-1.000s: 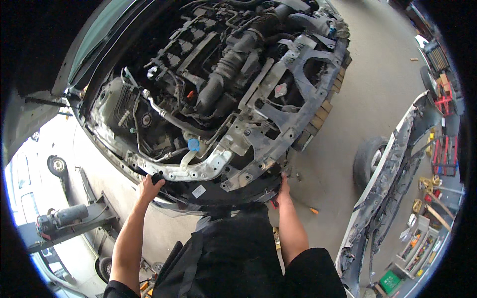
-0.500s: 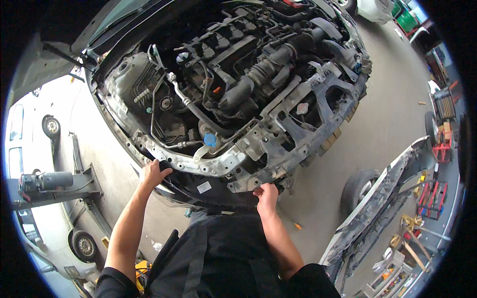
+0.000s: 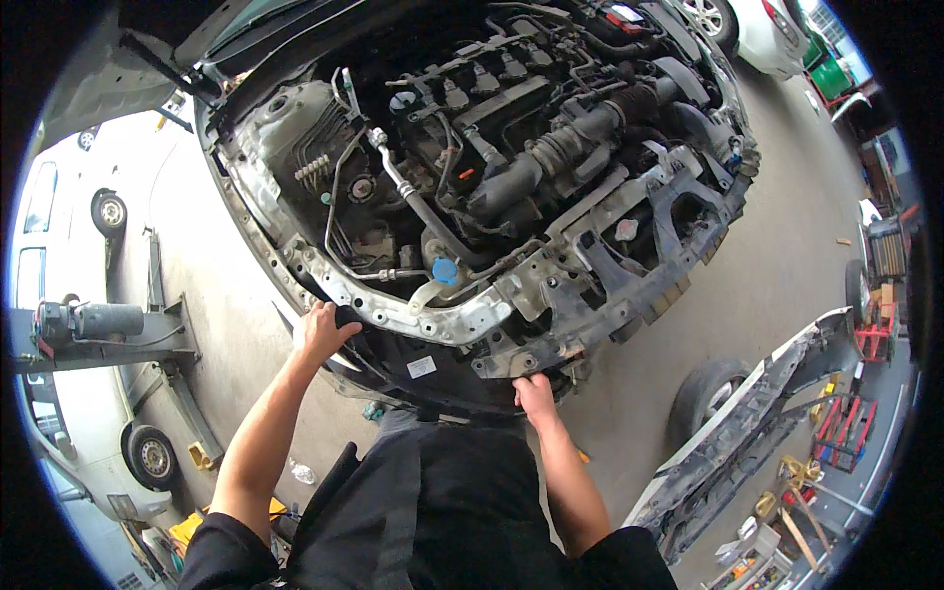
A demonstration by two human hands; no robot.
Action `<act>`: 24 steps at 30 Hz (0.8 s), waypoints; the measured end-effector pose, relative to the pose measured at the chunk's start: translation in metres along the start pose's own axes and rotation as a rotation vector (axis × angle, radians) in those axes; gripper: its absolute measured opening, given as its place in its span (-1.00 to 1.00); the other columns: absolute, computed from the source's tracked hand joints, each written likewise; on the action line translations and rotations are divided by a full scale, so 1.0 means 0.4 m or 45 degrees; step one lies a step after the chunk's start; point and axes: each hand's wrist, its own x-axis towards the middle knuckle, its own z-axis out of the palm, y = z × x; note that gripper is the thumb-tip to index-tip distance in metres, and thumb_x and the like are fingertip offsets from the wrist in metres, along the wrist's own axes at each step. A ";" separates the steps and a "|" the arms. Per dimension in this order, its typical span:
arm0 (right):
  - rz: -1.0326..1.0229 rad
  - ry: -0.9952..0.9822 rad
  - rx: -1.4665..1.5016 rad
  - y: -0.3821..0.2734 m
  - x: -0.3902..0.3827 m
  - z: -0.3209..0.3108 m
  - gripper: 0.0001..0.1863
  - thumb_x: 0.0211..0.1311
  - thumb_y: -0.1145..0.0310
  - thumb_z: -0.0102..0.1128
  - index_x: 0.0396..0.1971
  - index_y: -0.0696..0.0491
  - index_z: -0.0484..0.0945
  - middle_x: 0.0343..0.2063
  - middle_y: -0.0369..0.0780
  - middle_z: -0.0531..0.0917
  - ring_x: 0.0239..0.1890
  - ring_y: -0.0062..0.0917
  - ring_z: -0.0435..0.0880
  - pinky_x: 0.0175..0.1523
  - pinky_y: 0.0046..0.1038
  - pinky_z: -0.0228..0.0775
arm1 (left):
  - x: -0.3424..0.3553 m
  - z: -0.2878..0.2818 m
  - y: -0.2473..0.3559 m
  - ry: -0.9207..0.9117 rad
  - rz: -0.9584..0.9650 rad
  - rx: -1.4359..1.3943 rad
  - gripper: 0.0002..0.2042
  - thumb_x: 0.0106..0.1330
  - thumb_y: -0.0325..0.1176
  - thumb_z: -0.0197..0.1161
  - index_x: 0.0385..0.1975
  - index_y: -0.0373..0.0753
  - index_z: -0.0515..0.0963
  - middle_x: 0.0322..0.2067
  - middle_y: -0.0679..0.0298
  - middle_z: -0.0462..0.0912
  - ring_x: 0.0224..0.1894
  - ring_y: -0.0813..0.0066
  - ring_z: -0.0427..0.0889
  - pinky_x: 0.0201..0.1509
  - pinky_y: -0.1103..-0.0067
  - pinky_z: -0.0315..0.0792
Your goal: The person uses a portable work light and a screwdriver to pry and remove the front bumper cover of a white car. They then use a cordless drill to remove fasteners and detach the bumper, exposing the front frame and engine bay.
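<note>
A black plastic part [image 3: 447, 388] with a white label [image 3: 421, 367] lies along the car's front corner, just below the pale metal cross rail [image 3: 418, 323]. My left hand [image 3: 321, 332] is wrapped over the part's left end, thumb toward the rail. At the other end, my right hand [image 3: 537, 396] has its fingers curled at the part's edge, under a grey bracket [image 3: 503, 364]; the fingertips are partly hidden. Behind the rail, a blue cap [image 3: 445, 271] sits on a filler neck. The engine [image 3: 531, 147] is exposed under the raised hood.
A detached bumper cover [image 3: 733, 433] lies on the floor to the right, beside a tire [image 3: 703, 398]. A red tool rack [image 3: 846, 433] and boxes of parts stand farther right. On the left are a lift post with a motor [image 3: 103, 320] and a white vehicle [image 3: 88, 423].
The view has shifted, so the car sits slightly lower and farther right in the picture. Both hands stay at the black plastic part; the right hand's fingers look more tightly curled.
</note>
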 end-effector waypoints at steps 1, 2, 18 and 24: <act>-0.052 0.008 -0.076 -0.014 -0.012 0.007 -0.87 0.09 0.46 0.04 -0.54 0.20 0.51 -0.74 -0.29 0.48 -0.73 -0.57 0.46 -0.58 -0.49 0.30 | -0.006 -0.020 0.023 -0.041 -0.052 0.005 -0.46 0.02 0.10 0.38 -0.34 -0.34 0.52 -0.27 0.00 0.53 -0.18 0.01 0.57 -0.12 0.28 0.47; -0.107 0.003 -0.148 -0.037 -0.031 0.020 -0.86 0.09 0.46 0.04 -0.54 0.21 0.51 -0.73 -0.29 0.49 -0.72 -0.58 0.47 -0.58 -0.49 0.29 | -0.016 -0.022 0.019 -0.013 -0.057 -0.003 -0.47 0.03 0.09 0.37 -0.31 -0.33 0.52 -0.25 0.01 0.53 -0.17 0.00 0.57 -0.12 0.28 0.47; -0.334 0.258 -1.091 -0.088 -0.135 0.119 -0.21 0.04 0.08 0.35 0.16 0.23 0.22 0.06 0.13 0.30 0.03 0.04 0.41 0.06 -0.07 0.33 | -0.230 0.485 -0.292 0.079 -1.421 -2.199 -0.39 0.23 0.29 0.04 -0.02 -0.16 0.42 -0.06 0.23 0.49 -0.14 0.39 0.46 -0.26 0.41 0.36; -0.324 0.403 -1.344 -0.107 -0.136 0.181 -0.07 0.02 0.06 0.39 0.22 0.32 0.12 0.11 0.20 0.29 0.16 0.14 0.29 0.21 -0.09 0.24 | -0.161 0.596 -0.262 0.150 -1.155 -2.763 -0.48 0.28 0.36 -0.13 -0.39 0.00 0.44 -0.36 0.39 0.50 -0.35 0.47 0.44 -0.31 0.39 0.35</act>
